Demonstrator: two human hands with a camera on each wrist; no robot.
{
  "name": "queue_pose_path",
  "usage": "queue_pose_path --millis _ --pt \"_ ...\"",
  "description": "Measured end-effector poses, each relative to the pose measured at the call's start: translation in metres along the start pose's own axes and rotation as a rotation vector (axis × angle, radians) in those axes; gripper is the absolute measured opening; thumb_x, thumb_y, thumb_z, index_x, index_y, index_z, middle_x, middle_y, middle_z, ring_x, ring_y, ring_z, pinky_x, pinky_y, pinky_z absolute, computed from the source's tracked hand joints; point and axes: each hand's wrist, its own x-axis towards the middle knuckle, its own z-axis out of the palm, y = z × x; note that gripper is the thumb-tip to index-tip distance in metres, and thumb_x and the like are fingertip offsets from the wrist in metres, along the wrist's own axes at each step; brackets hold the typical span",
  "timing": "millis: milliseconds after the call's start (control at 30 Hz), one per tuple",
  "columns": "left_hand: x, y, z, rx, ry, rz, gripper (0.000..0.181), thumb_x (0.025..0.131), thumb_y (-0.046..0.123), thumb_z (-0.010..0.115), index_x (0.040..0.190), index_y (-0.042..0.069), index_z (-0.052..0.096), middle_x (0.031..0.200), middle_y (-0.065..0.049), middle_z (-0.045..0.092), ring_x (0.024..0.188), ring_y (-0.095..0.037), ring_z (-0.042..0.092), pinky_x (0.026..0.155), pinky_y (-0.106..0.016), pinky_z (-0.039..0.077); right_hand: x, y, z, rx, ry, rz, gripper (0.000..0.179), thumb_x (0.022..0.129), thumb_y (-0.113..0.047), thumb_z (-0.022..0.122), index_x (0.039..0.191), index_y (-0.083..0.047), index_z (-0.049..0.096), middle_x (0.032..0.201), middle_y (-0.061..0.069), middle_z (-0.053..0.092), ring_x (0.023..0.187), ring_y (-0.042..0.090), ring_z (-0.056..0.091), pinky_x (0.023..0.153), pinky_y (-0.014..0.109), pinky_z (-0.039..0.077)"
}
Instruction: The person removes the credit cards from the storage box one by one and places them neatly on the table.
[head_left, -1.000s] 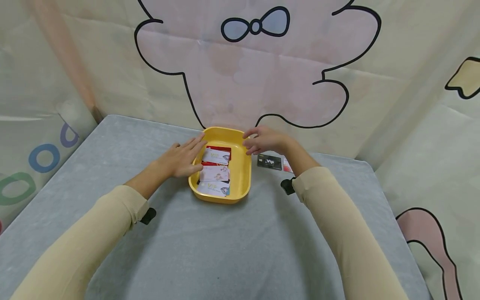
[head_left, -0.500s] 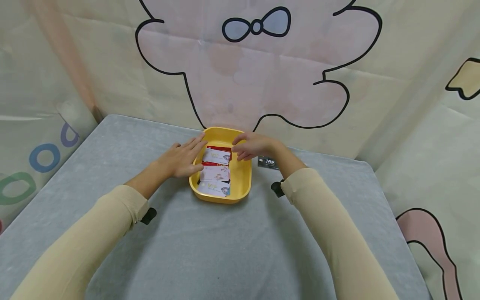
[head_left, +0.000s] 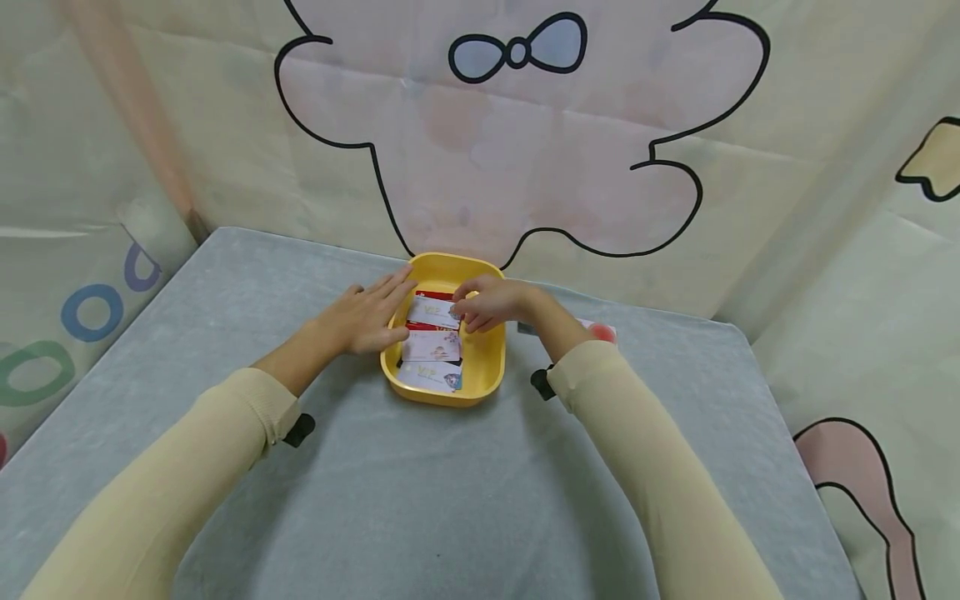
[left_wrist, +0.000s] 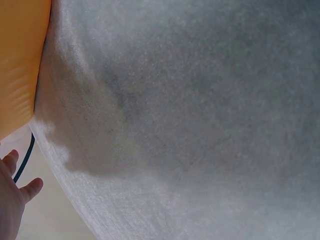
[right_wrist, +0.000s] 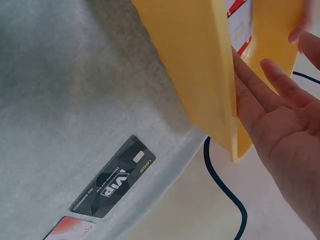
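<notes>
The tabletop [head_left: 420, 500], laid with grey-blue cloth, carries the work below both grips. A printed fabric backdrop [head_left: 510, 192], showing a pink figure with a blue bow, stands beyond the grips; similar fabric panels stand to their left and right.

The left grip [head_left: 366, 318] has straight, spread fingers resting on the left rim of the yellow basin [head_left: 483, 367]. The right grip [head_left: 495, 302] reaches over the opposite rim with bent fingers, fingertips at the upper white card [head_left: 431, 312]; whether they pinch a card cannot be told.

The basin lies between the grips. In it, a column of cards lies to the left of the right grip: the upper white card over a red card [head_left: 431, 294], then a pale pink card [head_left: 431, 345], then a lower white card [head_left: 427, 377].

Outside the basin, below the right wrist, lie a black card [right_wrist: 116, 180] marked VIP and, just beside it, a red-and-white card [right_wrist: 69, 229].

The tabletop's rear edge passes close behind the basin and both grips. The side edges run well apart from the grips, with the left corner farther back. Broad cloth extends between the forearms, toward the wearer.
</notes>
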Motion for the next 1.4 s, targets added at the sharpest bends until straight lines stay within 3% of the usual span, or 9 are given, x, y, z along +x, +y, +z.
queue_pose_path --millis 500,700,1400 --pt "0.001 0.000 0.000 0.004 0.007 0.012 0.081 0.094 0.047 0.047 0.160 0.010 0.017 0.168 -0.007 -0.003 0.151 -0.035 0.014 0.110 -0.071 0.021 0.011 -0.003 0.012 -0.076 -0.048 0.034 0.044 0.100 -0.031 0.056 0.138 -0.009 0.051 0.122 0.020 0.061 0.111 0.032 0.064 0.095 0.043 0.052" --pt "0.001 -0.001 -0.001 -0.001 0.007 0.014 0.081 0.094 0.047 0.047 0.160 0.011 0.016 0.168 -0.006 -0.003 0.151 -0.035 0.014 0.110 -0.070 0.021 0.012 -0.005 0.015 -0.105 -0.028 0.050 0.040 0.100 -0.031 0.057 0.133 -0.009 0.052 0.122 0.020 0.061 0.110 0.033 0.064 0.095 0.043 0.053" --pt "-0.001 -0.002 0.001 0.004 0.027 0.040 0.080 0.095 0.046 0.047 0.159 0.009 0.018 0.168 -0.007 -0.002 0.150 -0.036 0.018 0.109 -0.070 0.023 0.009 -0.017 0.021 -0.088 -0.028 0.102 0.045 0.100 -0.033 0.056 0.137 -0.006 0.054 0.120 0.022 0.063 0.107 0.035 0.066 0.096 0.043 0.052"
